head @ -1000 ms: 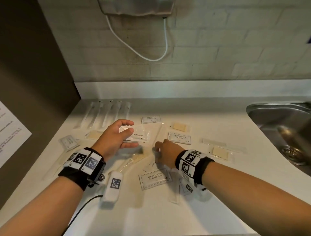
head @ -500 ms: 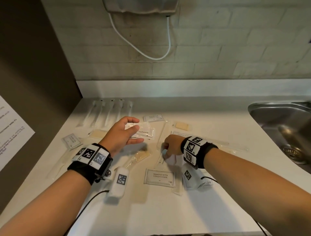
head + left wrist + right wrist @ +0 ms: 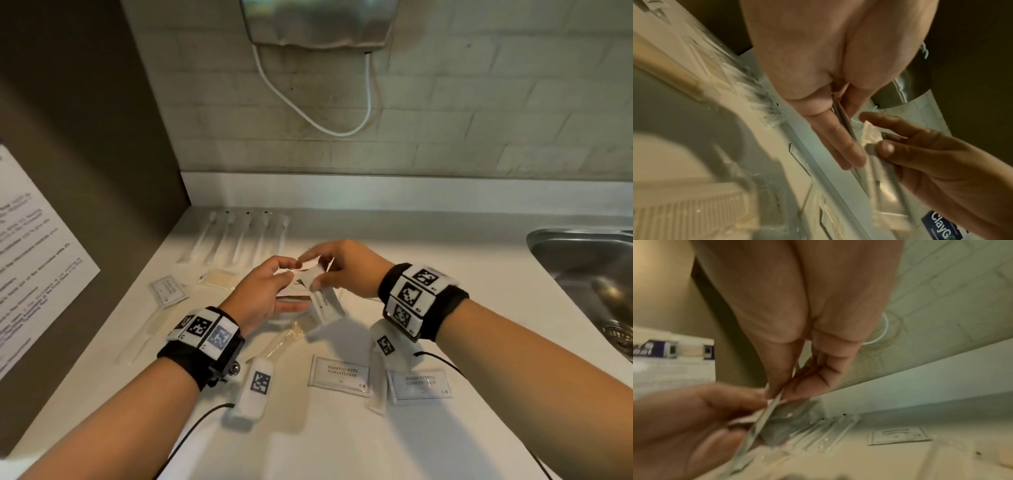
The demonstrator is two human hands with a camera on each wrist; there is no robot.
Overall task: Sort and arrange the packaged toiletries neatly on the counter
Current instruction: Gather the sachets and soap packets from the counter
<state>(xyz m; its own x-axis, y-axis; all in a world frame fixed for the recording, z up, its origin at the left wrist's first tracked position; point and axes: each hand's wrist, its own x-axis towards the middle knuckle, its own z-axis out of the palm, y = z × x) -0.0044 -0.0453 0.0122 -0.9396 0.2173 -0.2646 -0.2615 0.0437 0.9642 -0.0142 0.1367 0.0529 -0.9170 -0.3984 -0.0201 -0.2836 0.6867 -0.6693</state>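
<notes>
Both hands meet above the middle of the white counter [image 3: 308, 438]. My left hand [image 3: 294, 285] grips a clear toothpaste packet [image 3: 297, 287] between thumb and fingers; the left wrist view shows thin packet edges [image 3: 844, 125] against its fingers [image 3: 838, 142]. My right hand [image 3: 310, 274] pinches a second toothpaste packet [image 3: 327, 303] by its top, and the packet hangs down against the left hand's packet. In the right wrist view, the thumb and forefinger [image 3: 777, 386] pinch that packet's edge [image 3: 760, 423]. Two shampoo sachets [image 3: 340, 375] [image 3: 420, 383] lie flat near me.
Several wrapped toothbrushes [image 3: 239, 236] lie in a row at the back left. A small sachet [image 3: 168, 291], a beige soap [image 3: 219, 277] and a wrapped comb [image 3: 287, 339] lie on the left. A steel sink [image 3: 589, 274] is on the right, a brown panel [image 3: 85, 137] on the left.
My right hand has lifted off the counter with a toothpaste packet and moved up and left to the left hand. The left hand has risen slightly with its packet.
</notes>
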